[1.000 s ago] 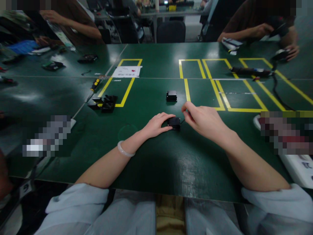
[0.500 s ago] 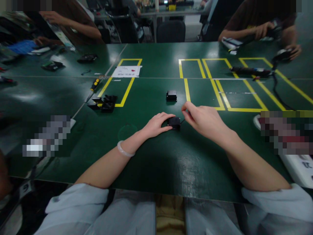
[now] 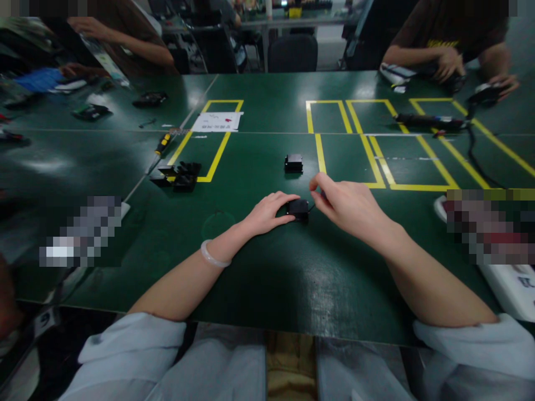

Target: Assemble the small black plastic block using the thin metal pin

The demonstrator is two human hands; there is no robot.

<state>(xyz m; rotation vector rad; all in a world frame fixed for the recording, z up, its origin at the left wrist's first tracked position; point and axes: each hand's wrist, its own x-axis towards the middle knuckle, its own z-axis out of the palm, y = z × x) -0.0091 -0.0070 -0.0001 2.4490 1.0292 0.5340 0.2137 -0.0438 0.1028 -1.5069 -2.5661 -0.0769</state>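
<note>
At frame centre, I'm gripping the black block (image 3: 298, 210) with my left hand (image 3: 267, 213), seemingly steadying it. My right hand (image 3: 349, 206) is apparently pinching a thin dark piece (image 3: 311, 206).

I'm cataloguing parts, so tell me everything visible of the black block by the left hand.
The black block is small and boxy, with tiny pale spots near its corners; plastic or metal, I cannot tell. It sits on the green table, nearer the camera than a similar block. The left hand spans it, fingers at the far side, thumb at the near. A thin dark strand shows between it and the right hand.
</note>
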